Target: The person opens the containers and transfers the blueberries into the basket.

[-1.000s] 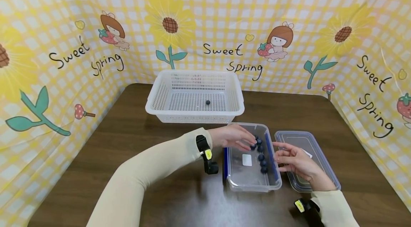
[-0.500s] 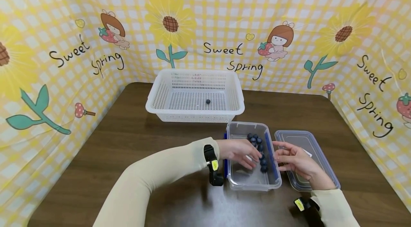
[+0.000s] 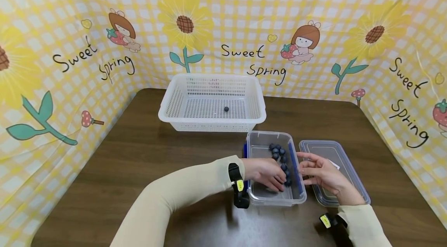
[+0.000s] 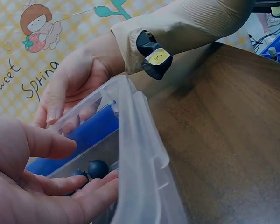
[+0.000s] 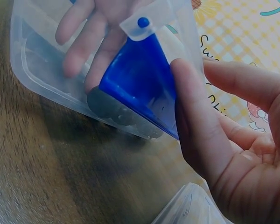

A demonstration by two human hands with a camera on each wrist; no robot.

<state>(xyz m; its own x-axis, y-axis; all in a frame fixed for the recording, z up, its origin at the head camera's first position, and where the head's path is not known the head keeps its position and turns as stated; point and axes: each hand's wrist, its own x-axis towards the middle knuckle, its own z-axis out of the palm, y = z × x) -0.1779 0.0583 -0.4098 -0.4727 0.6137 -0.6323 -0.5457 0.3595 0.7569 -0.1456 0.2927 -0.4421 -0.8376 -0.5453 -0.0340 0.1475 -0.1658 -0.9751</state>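
Clear plastic container [image 3: 270, 196]: sits on the brown table [image 3: 139, 154], near its front edge and right of centre. Rectangular; long axis runs front to back, away from the person toward the white basket [image 3: 174, 113]. Open top faces up. Blue latches on both long sides; right-hand latch [image 3: 294, 167] in plain view.

Blueberries [image 3: 278, 150]: dark, round, strung in a loose line along the container's right wall, parallel to its long axis. One single berry [image 3: 226, 109] lies apart on the basket floor.

Left hand [image 3: 267, 173]: inside the container, palm down, fingers extended and only slightly curved, tips at the nearest berries of the line. Left wrist view shows berries [image 4: 97, 168] just beyond the fingertips [image 4: 107, 179]; nothing pinched that I can see.

Right hand [image 3: 319, 173]: outside the container, just beside its right wall, fingers loose and spread, thumb [image 5: 196, 116] close to the blue latch. Contact with the wall cannot be told. Holds nothing.

Lid [image 3: 343, 161]: lies flat on the table, just right of the container, long axis parallel to it, partly under the right hand.

Backdrop: yellow checked cloth [image 3: 70, 26] printed "Sweet Spring".
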